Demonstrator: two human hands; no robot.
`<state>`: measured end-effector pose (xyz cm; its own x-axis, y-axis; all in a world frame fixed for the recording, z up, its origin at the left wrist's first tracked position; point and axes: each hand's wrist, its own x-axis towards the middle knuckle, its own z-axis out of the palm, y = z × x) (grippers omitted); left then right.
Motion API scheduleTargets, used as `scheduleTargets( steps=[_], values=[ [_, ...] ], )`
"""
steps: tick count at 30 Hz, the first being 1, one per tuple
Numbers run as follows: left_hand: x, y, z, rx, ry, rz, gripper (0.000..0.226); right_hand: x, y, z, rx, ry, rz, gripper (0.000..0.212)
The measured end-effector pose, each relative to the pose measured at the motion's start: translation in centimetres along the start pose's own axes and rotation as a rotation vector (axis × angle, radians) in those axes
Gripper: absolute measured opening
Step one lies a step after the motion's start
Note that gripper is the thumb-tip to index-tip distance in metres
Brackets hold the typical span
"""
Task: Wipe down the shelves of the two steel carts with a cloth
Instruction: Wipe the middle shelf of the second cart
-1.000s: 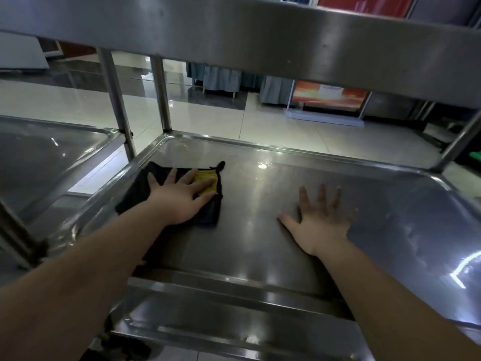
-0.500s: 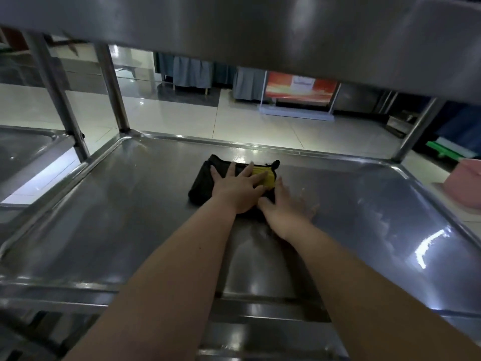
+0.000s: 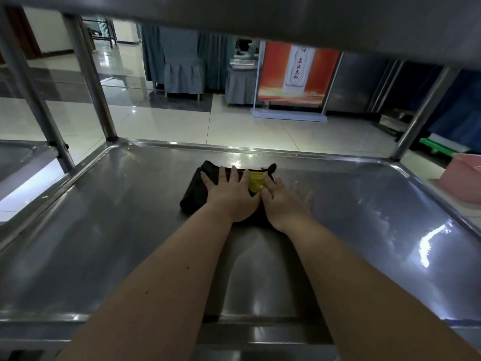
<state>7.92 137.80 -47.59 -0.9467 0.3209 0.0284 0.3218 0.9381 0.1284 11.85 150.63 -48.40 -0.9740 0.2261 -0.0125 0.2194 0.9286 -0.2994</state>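
- Steel shelf (image 3: 104, 243) is carrying one folded black-and-yellow cloth (image 3: 195, 188), which is lying near the shelf's far rim, midway along it, with its long axis running parallel to that rim.
- Left hand (image 3: 231, 196) is pressing flat on the cloth, fingers straight, grip closing on nothing. Sitting squarely over it, this hand is probably driving the wipe.
- Right hand (image 3: 283, 204) is also lying flat with its grip open, thumb edge touching the cloth's right end and fingers spreading on bare shelf.
- Two carts are showing: this one, and a second cart (image 3: 23, 157) just beyond the shelf's left edge.

black cloth (image 3: 197, 194) with a yellow patch; grey steel shelf (image 3: 104, 230); pink tub (image 3: 460, 181); orange banner (image 3: 299, 74).
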Motion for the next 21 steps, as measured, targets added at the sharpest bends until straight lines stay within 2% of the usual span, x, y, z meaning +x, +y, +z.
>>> scheduleTargets(
  steps=[6, 13, 17, 21],
  values=[
    [0.6, -0.7, -0.5, 0.044, -0.053, -0.011, 0.071, -0.4, 0.3, -0.2, 0.116, 0.017, 0.021, 0.056],
    [-0.1, -0.7, 0.2, 0.053, 0.029, 0.030, 0.066, -0.3, -0.1, 0.2, 0.016, 0.025, -0.016, 0.056],
    [-0.7, -0.3, -0.2, 0.052, -0.054, -0.003, 0.067, -0.2, 0.3, 0.4, 0.009, 0.022, -0.028, 0.054],
    [-1.0, -3.7, -1.1, 0.015, -0.040, 0.010, 0.074, 0.1, 0.7, 0.5, -0.004, 0.016, -0.039, 0.056]
  ],
)
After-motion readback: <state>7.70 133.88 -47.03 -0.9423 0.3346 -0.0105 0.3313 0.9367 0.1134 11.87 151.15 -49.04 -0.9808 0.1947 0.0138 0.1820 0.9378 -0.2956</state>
